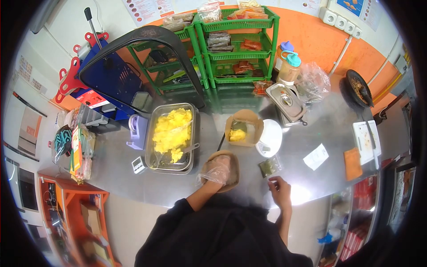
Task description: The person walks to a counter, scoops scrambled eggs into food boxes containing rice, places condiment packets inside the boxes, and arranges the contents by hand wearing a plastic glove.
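My left hand (216, 170), in a clear plastic glove, reaches into a brown paper bowl (232, 179) near the table's front edge; its fingertips and anything in them are hard to make out. My bare right hand (279, 191) is at the front edge with its fingers curled, just below a small clear packet of green contents (267, 167). Behind the bowl stands an open brown box (255, 129) with yellow food (237, 135) and something dark green inside. It touches a white round scale (271, 137). A metal tray (194, 153) of yellow scrambled food (173, 129) is left of the bowl.
Green shelves (240, 55) with packets line the back. A lidded steel container (288, 104), bottles (290, 69) and a black mortar (358, 89) stand back right. A paper slip (316, 157), orange cloth (352, 163) and white board (364, 138) lie right; a tape dispenser (138, 131) is left.
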Motion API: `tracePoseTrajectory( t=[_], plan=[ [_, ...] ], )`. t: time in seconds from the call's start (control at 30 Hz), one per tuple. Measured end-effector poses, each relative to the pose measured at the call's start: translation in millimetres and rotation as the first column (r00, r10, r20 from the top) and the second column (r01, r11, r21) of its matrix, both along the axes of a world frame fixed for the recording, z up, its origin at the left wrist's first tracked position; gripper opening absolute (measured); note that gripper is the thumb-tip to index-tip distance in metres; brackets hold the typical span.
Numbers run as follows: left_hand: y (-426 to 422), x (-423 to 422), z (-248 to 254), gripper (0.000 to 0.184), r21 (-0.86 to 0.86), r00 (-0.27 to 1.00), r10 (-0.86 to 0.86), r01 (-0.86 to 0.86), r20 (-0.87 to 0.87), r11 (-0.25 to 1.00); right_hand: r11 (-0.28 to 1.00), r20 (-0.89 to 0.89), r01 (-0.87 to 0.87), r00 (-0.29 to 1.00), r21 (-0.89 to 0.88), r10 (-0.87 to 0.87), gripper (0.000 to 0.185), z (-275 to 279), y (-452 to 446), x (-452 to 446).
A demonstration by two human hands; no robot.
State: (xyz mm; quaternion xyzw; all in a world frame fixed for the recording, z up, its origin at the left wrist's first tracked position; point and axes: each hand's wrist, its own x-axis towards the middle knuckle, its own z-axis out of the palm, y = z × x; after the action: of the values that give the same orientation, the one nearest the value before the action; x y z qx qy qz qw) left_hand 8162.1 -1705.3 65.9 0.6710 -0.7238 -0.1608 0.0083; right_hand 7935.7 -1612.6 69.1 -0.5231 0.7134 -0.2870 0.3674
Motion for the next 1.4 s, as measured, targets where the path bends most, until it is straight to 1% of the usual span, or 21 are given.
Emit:
tracePoseTrajectory(
  t=[0.13, 0.2, 0.23, 0.3, 0.43, 0.5, 0.53, 0.6, 0.63, 0.7, 0.73, 0.8, 0.83, 0.9, 1.03, 1.13, 1.2, 1.23, 1.3, 1.33, 1.4],
  plan=[
    [8.3, 10.7, 12.8, 0.023, -0.054, 0.999, 0.019, -0.021, -0.027, 0.998, 1.0, -0.018, 0.013, 1.0, -0.001, -0.013, 0.016, 1.1, -1.4, -2.5],
    [11.5, 17.3, 26.5, 0.024, -0.098, 0.948, 0.101, -0.137, -0.302, 0.986, 1.0, -0.028, 0.012, 1.0, 0.003, -0.012, 0.016, 0.5, 0.0, -4.2],
    [13.3, 21.7, 34.7, 0.024, -0.099, 0.947, 0.104, -0.14, -0.303, 0.985, 1.0, -0.027, 0.018, 0.999, 0.01, -0.018, 0.016, 0.2, -0.1, -4.6],
    [16.2, 28.3, 51.8, 0.024, -0.102, 0.766, 0.041, -0.138, -0.642, 0.985, 1.0, -0.027, 0.024, 0.999, 0.015, -0.024, 0.016, -0.2, -1.2, -5.3],
    [-8.4, 29.9, 79.5, 0.025, 0.039, 0.703, 0.19, -0.226, -0.685, 0.973, 1.0, -0.03, 0.008, 1.0, 0.012, -0.007, 0.016, 1.1, -3.9, -4.1],
    [-35.5, 25.2, 86.5, 0.02, -0.299, 0.821, -0.104, -0.084, -0.561, 0.951, 1.0, -0.032, 0.0, 0.999, -0.007, 0.0, 0.016, 2.7, -5.9, -3.0],
    [-53.5, 23.7, 80.7, 0.02, -0.303, 0.82, -0.105, -0.086, -0.563, 0.949, 1.0, -0.028, -0.003, 1.0, -0.009, 0.003, 0.016, 3.2, -6.5, -2.6],
    [-93.3, 22.1, 47.5, 0.014, -0.386, 0.803, -0.527, 0.409, -0.278, 0.827, 1.0, -0.029, -0.007, 1.0, -0.015, 0.007, 0.016, 4.4, -6.8, -2.6],
    [-107.1, 19.8, 30.4, 0.014, -0.391, 0.802, -0.528, 0.407, -0.279, 0.825, 1.0, -0.046, -0.003, 0.999, -0.026, 0.001, 0.014, 5.0, -6.7, -3.0],
    [-128.0, 13.4, 7.2, 0.008, -0.293, 0.813, -0.577, 0.572, 0.079, 0.766, 0.999, -0.066, 0.003, 0.998, -0.041, -0.005, 0.012, 4.8, -6.2, -5.9],
    [-131.9, 9.1, 13.2, 0.008, -0.296, 0.813, -0.577, 0.572, 0.08, 0.765, 0.999, -0.064, 0.021, 0.998, -0.036, -0.023, 0.012, 3.7, -5.1, -7.9],
    [-134.5, 2.0, 29.8, 0.009, -0.18, 0.759, -0.576, 0.64, 0.305, 0.747, 0.999, -0.062, 0.04, 0.997, -0.029, -0.042, 0.012, 1.8, -2.6, -11.7],
    [-135.9, 0.8, 31.8, 0.009, -0.18, 0.759, -0.577, 0.64, 0.303, 0.747, 0.999, -0.059, 0.038, 0.997, -0.028, -0.04, 0.013, 1.2, -1.3, -14.0],
    [-137.7, 0.5, 34.6, 0.012, -0.21, 0.765, -0.616, 0.644, 0.19, 0.735, 0.999, -0.055, 0.032, 0.998, -0.024, -0.034, 0.015, 1.7, -1.4, -16.5],
    [-137.1, 13.5, 28.7, 0.015, -0.277, 0.739, -0.662, 0.667, 0.128, 0.691, 0.999, -0.046, 0.035, 0.998, 0.006, -0.035, 0.014, 9.5, -3.6, -13.6],
    [-127.7, 25.7, 27.0, 0.012, -0.371, 0.738, -0.673, 0.613, -0.044, 0.697, 1.0, -0.045, 0.018, 0.999, 0.014, -0.017, 0.014, 9.8, -5.8, -9.9],
    [-108.5, 31.9, 49.5, 0.013, -0.55, 0.677, -0.688, 0.481, -0.262, 0.683, 1.0, -0.045, 0.011, 0.999, 0.014, -0.011, 0.014, 11.9, -9.0, -7.0],
    [-97.4, 35.7, 56.4, 0.013, -0.551, 0.681, -0.684, 0.476, -0.262, 0.685, 1.0, -0.046, -0.001, 0.999, 0.015, 0.002, 0.014, 14.4, -10.3, -4.4],
    [-71.0, 43.9, 69.0, 0.014, -0.508, 0.729, -0.526, 0.282, -0.438, 0.814, 1.0, -0.047, -0.018, 0.999, 0.018, 0.019, 0.015, 16.6, -13.0, 1.2],
    [-58.3, 49.1, 82.7, 0.014, -0.508, 0.731, -0.522, 0.277, -0.439, 0.815, 0.999, -0.043, -0.038, 0.998, 0.016, 0.038, 0.015, 17.1, -14.6, 3.9],
    [-34.8, 63.2, 105.3, 0.016, -0.359, 0.763, -0.34, 0.152, -0.55, 0.921, 0.998, -0.043, -0.063, 0.997, 0.014, 0.063, 0.015, 17.8, -17.3, 9.9]
  ],
)
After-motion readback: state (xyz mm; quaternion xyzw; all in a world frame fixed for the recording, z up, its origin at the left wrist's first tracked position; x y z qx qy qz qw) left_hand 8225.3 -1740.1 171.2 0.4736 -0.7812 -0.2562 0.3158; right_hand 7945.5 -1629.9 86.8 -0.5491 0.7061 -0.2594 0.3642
